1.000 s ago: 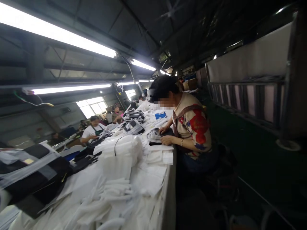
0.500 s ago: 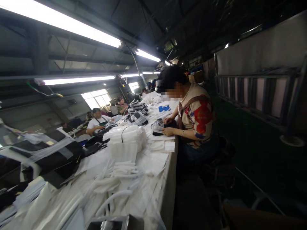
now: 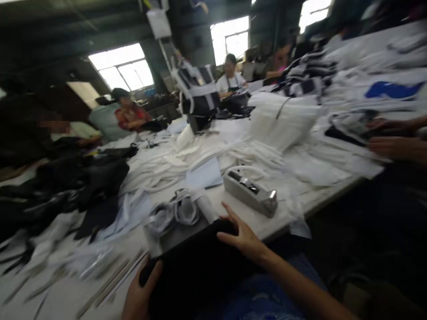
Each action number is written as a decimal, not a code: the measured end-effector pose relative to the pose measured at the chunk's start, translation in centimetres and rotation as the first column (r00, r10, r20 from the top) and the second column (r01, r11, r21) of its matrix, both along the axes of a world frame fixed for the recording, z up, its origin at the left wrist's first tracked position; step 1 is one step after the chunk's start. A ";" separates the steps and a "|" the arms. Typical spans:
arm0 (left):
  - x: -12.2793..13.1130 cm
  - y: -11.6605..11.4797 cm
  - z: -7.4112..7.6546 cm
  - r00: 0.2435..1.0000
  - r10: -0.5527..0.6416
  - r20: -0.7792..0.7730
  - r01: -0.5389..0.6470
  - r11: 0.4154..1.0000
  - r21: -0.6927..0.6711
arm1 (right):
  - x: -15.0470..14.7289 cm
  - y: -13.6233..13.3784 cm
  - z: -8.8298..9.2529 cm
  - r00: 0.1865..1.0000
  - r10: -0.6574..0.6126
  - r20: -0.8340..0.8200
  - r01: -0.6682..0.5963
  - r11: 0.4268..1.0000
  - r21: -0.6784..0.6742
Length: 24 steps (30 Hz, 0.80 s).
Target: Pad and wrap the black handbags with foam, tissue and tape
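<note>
A black bag [image 3: 196, 266] is tilted up at the front edge of the table, in front of my lap. On its far side are grey-white wrapped loops [image 3: 185, 211], which look like bundled straps. My left hand [image 3: 142, 284] grips the bag's left end, thumb on the near face. At the upper right corner, my right hand [image 3: 242, 235] has the bag's edge between thumb and fingers, with the index finger reaching out past it. Just beyond that hand stands a grey tape dispenser [image 3: 250, 193]. The picture is dark and somewhat blurred, so the bag's details are hidden.
White padded strips [image 3: 160, 166] and a banded white stack [image 3: 283, 118] cover the table. Black fabric pieces [image 3: 60, 186] lie at the left, with thin sticks [image 3: 110, 278] nearby. To the right, a co-worker's hands [image 3: 393, 138] handle a dark piece. Other people sit across the table.
My view has swung left and down from the co-worker at the right. Both my hands and the black bag are now visible; earlier they were out of view.
</note>
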<state>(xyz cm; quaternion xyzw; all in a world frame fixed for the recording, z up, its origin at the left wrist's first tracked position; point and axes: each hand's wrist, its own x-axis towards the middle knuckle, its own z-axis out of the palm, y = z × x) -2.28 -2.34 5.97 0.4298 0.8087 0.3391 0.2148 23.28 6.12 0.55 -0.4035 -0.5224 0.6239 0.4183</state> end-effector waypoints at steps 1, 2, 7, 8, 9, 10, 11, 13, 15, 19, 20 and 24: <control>-0.8 -0.6 -0.5 0.993 0.061 0.100 -0.059 0.998 -0.019 | -0.2 0.5 -0.3 1.000 -0.003 0.011 0.004 0.999 -0.033; -1.4 -0.7 -1.0 0.945 0.110 0.308 -0.108 0.994 -0.022 | -0.4 0.9 -0.6 0.999 -0.007 0.036 0.009 0.998 -0.058; -2.2 0.9 -3.7 0.889 0.043 0.457 -0.035 0.999 -0.026 | -0.6 1.7 -1.1 0.971 -0.030 0.236 0.053 0.994 -0.093; -2.2 1.1 -4.1 0.921 0.052 0.385 -0.037 0.998 -0.047 | -0.7 1.7 -1.0 0.962 -0.033 0.270 0.056 0.995 -0.078; -2.1 1.2 -4.4 0.949 0.064 0.309 -0.044 0.996 -0.071 | -0.8 1.8 -0.9 0.954 -0.035 0.299 0.057 0.996 -0.062; -2.0 1.1 -4.6 0.972 0.071 0.224 -0.054 0.995 -0.082 | -1.0 1.9 -0.9 0.946 -0.034 0.321 0.054 0.997 -0.053; -1.8 1.0 -4.7 0.990 0.073 0.118 -0.065 0.996 -0.065 | -1.1 2.1 -0.8 0.942 -0.028 0.336 0.048 0.998 -0.051; -1.1 0.5 -4.6 0.985 0.051 -0.166 -0.044 0.998 0.046 | -1.2 2.4 -0.7 0.937 -0.009 0.349 0.031 0.998 -0.058; 0.1 0.2 -4.4 0.881 0.029 -0.473 0.069 0.979 0.190 | -1.2 2.7 -0.7 0.934 -0.006 0.357 0.029 0.998 -0.060; 2.7 0.3 -5.1 0.658 -0.292 -0.694 0.565 0.801 0.199 | -1.4 2.3 -0.4 0.935 -0.013 0.355 0.041 0.997 -0.071; 3.2 0.5 -5.6 0.602 -0.389 -0.697 0.657 0.737 0.156 | -1.5 2.1 -0.3 0.934 -0.007 0.357 0.032 0.998 -0.062; 3.5 1.6 -8.1 0.509 -0.513 -0.691 0.752 0.656 0.067 | -0.8 0.9 0.1 0.882 -0.058 0.468 -0.012 0.989 0.146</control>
